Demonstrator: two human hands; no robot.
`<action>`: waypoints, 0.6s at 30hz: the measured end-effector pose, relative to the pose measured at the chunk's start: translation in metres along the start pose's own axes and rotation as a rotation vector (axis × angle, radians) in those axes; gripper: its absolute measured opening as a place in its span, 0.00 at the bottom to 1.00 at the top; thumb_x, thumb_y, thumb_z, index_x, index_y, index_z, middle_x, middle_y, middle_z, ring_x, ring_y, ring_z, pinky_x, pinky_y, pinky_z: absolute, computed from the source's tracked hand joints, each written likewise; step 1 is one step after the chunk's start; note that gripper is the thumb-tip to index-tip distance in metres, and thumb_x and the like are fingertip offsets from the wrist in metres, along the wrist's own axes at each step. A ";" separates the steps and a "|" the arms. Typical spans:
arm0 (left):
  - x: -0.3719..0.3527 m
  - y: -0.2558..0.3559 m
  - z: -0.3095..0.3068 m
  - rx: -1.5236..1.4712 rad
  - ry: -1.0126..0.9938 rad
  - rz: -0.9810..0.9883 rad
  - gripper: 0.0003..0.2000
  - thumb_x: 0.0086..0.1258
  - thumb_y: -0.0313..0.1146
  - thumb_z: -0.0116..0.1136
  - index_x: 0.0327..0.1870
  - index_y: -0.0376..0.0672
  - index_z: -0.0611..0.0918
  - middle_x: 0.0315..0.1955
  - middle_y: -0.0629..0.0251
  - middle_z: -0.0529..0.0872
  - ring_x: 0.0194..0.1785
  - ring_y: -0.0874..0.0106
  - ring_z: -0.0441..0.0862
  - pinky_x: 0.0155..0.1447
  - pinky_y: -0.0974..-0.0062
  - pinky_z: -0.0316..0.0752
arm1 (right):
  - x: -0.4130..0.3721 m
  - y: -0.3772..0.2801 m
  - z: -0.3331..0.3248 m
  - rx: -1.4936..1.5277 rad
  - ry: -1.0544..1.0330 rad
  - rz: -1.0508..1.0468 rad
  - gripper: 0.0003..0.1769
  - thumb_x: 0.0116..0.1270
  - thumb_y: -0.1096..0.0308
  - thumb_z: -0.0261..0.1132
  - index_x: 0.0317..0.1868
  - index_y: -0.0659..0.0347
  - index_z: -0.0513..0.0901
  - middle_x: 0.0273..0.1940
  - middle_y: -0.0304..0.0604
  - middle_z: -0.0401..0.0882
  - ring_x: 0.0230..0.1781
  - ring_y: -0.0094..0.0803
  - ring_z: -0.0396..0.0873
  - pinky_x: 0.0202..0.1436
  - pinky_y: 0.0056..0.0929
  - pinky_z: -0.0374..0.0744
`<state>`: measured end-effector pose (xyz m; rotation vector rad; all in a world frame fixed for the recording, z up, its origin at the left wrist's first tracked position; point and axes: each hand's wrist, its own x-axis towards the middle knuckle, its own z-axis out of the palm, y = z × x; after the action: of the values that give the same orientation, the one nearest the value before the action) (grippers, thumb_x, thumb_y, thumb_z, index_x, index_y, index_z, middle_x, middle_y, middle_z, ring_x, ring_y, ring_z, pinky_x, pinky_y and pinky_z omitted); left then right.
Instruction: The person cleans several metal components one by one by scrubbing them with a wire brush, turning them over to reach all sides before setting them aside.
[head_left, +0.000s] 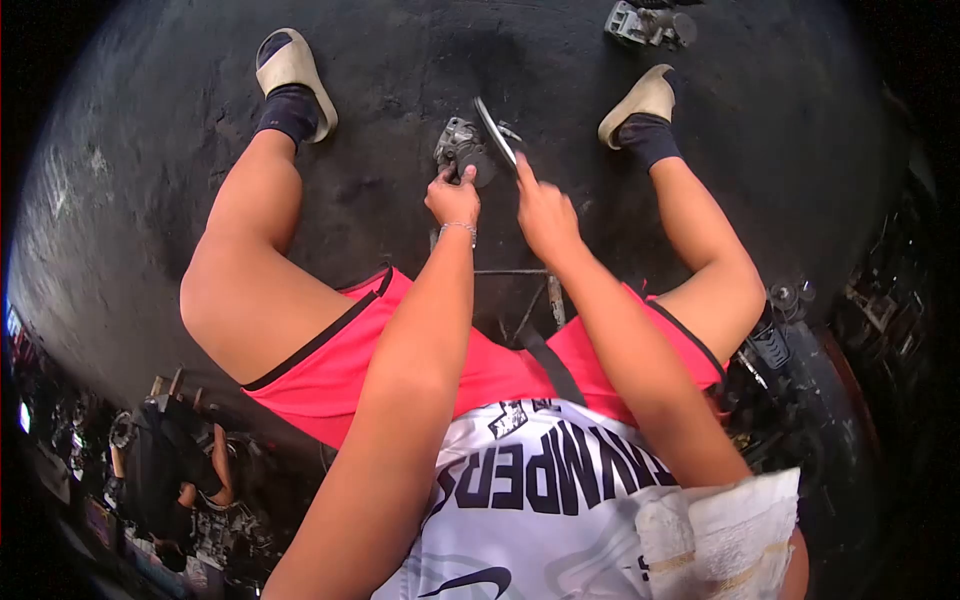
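Between the person's feet, my left hand [454,197] is closed on the near side of a grey metal part [460,146], with the thumb pointing away from me. The part has a rough casting and a round dark section. My right hand [546,216] is wrapped round the near end of a long, thin metal tool [495,132]. The tool slants up and to the left, just right of the metal part, and looks slightly blurred. Its handle is mostly hidden in the fingers.
Another metal part [648,26] lies on the dark floor [390,60] at the top right. Mixed metal parts [880,305] lie at the right edge. At the lower left, a co-worker's arm [220,463] shows among machine parts.
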<state>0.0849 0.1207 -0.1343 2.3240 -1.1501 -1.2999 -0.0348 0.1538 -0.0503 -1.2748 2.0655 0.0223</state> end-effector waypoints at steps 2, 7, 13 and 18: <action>-0.002 0.003 -0.003 -0.008 -0.037 -0.076 0.21 0.52 0.39 0.72 0.45 0.37 0.84 0.39 0.51 0.86 0.44 0.61 0.84 0.52 0.70 0.74 | 0.020 -0.006 0.011 0.011 0.049 -0.007 0.28 0.67 0.66 0.53 0.69 0.51 0.61 0.29 0.59 0.80 0.29 0.60 0.80 0.34 0.54 0.78; 0.003 0.014 -0.008 -0.018 -0.065 -0.132 0.20 0.52 0.39 0.72 0.43 0.37 0.85 0.38 0.54 0.87 0.43 0.64 0.84 0.51 0.70 0.74 | -0.038 0.000 0.001 -0.012 -0.029 0.057 0.28 0.65 0.71 0.51 0.67 0.55 0.62 0.29 0.56 0.80 0.29 0.56 0.81 0.34 0.51 0.80; 0.002 0.013 -0.011 -0.050 -0.073 -0.075 0.19 0.52 0.37 0.72 0.41 0.34 0.84 0.37 0.50 0.86 0.42 0.58 0.85 0.49 0.68 0.75 | -0.045 -0.006 0.011 -0.074 -0.030 0.035 0.30 0.63 0.71 0.53 0.68 0.56 0.61 0.31 0.57 0.81 0.30 0.55 0.82 0.34 0.51 0.80; 0.006 0.009 -0.010 -0.026 -0.060 -0.070 0.18 0.51 0.38 0.73 0.40 0.37 0.85 0.36 0.51 0.86 0.43 0.59 0.85 0.49 0.68 0.76 | 0.003 -0.015 0.003 -0.062 0.000 0.014 0.24 0.69 0.66 0.49 0.65 0.58 0.62 0.32 0.59 0.80 0.32 0.57 0.81 0.35 0.53 0.79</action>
<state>0.0897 0.1092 -0.1273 2.3408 -1.0716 -1.4089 -0.0221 0.1453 -0.0498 -1.2975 2.0886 0.0933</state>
